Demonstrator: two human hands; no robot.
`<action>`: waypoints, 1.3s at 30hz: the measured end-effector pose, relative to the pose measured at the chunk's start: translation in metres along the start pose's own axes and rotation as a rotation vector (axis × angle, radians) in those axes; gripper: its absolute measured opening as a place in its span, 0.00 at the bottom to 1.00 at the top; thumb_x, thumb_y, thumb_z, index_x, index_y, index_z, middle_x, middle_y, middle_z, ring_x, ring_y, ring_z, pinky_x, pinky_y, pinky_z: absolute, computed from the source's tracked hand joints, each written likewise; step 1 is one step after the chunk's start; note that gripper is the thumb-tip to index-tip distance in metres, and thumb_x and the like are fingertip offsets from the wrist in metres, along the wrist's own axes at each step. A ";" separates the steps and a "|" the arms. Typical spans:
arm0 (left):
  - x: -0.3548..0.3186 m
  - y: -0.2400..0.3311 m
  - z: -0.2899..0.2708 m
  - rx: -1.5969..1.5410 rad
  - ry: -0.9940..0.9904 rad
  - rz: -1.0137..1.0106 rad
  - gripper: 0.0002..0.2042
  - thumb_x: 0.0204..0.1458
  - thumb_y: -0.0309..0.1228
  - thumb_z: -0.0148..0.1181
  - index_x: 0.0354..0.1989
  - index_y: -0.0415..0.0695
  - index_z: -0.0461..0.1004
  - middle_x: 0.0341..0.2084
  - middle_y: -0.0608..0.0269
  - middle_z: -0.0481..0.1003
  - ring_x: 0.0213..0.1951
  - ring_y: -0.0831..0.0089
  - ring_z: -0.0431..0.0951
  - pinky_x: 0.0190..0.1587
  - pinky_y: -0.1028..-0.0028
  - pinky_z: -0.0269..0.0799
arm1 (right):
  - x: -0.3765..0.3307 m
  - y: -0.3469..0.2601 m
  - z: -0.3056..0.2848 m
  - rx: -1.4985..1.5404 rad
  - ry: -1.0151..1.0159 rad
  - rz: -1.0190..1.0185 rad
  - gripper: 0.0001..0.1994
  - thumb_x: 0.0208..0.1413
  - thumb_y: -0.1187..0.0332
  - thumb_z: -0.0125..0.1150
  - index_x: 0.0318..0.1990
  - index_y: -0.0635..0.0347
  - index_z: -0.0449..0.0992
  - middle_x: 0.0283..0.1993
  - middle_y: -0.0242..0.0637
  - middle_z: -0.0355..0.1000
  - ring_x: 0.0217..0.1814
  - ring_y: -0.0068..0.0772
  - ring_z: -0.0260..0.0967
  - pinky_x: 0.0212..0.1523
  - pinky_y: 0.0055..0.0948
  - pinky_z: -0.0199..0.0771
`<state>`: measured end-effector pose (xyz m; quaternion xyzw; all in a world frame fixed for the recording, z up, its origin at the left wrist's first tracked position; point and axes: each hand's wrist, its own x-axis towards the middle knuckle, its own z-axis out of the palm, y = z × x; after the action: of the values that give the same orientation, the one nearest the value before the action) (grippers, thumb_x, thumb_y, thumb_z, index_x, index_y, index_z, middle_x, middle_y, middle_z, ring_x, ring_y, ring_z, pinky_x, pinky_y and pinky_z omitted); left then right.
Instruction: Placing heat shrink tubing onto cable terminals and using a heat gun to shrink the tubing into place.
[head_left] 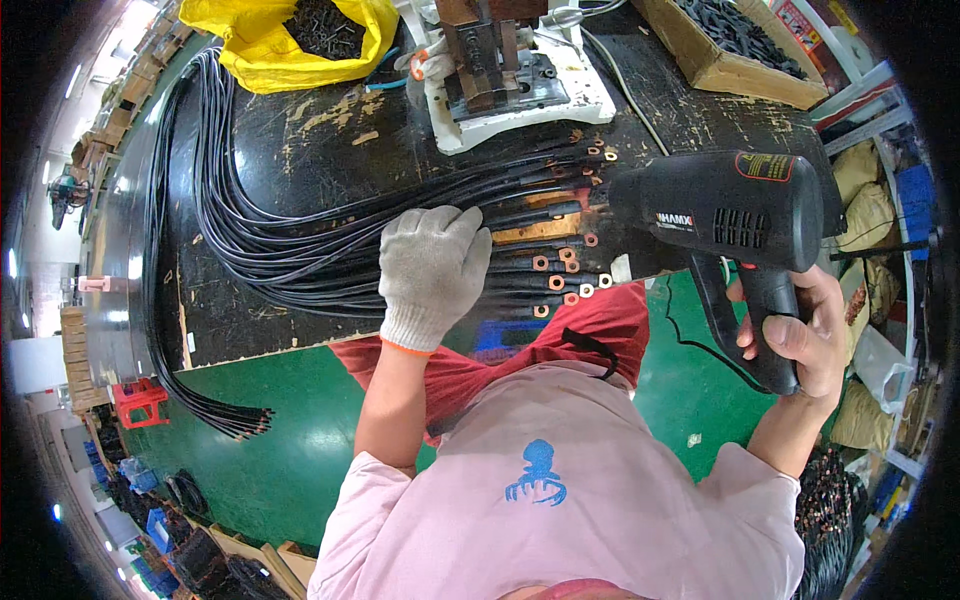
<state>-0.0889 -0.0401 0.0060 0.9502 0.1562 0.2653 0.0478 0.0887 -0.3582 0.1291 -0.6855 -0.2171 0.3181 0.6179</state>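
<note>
My right hand (pixel 812 335), bare, grips the handle of a black heat gun (pixel 735 210). Its nozzle points left at the ends of a bundle of black cables (pixel 290 245) spread on the table. Copper ring terminals (pixel 591 240) cap those ends, with black sleeves behind some of them. In a grey knit glove, my left hand (pixel 435 265) is closed over the bundle, a short way back from the terminals. Its fingertips are hidden. The cables loop round at the left, and their other ends (pixel 250 425) hang off the table's front edge.
A white-based bench press (pixel 525 115) stands at the back of the dark, scratched table (pixel 300 135). Left of it is a yellow bag (pixel 245 60) of small dark parts. A cardboard box (pixel 750 80) of black pieces sits back right. A red stool (pixel 140 402) stands at left.
</note>
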 end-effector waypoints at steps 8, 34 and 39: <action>0.000 0.001 -0.003 -0.001 -0.009 -0.023 0.09 0.49 0.36 0.64 0.35 0.47 0.83 0.28 0.64 0.79 0.35 0.60 0.78 0.42 0.60 0.72 | -0.002 -0.002 -0.001 -0.013 0.019 0.009 0.33 0.39 0.65 0.73 0.55 0.73 0.73 0.41 0.49 0.79 0.27 0.29 0.78 0.26 0.25 0.79; -0.001 -0.004 -0.010 -0.149 -0.101 -0.088 0.11 0.47 0.41 0.67 0.32 0.49 0.85 0.26 0.61 0.80 0.34 0.59 0.79 0.41 0.59 0.71 | -0.012 -0.010 0.011 0.003 0.002 -0.013 0.32 0.37 0.65 0.74 0.51 0.78 0.74 0.41 0.57 0.78 0.26 0.37 0.78 0.24 0.30 0.80; -0.003 0.001 -0.004 -0.061 -0.058 -0.169 0.11 0.47 0.42 0.68 0.32 0.49 0.85 0.27 0.61 0.80 0.35 0.59 0.79 0.40 0.59 0.71 | -0.009 -0.010 0.013 -0.010 -0.025 -0.001 0.32 0.36 0.65 0.74 0.50 0.78 0.75 0.40 0.57 0.78 0.26 0.37 0.79 0.24 0.30 0.80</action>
<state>-0.0931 -0.0415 0.0079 0.9390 0.2264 0.2373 0.1036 0.0739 -0.3536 0.1397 -0.6844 -0.2267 0.3252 0.6119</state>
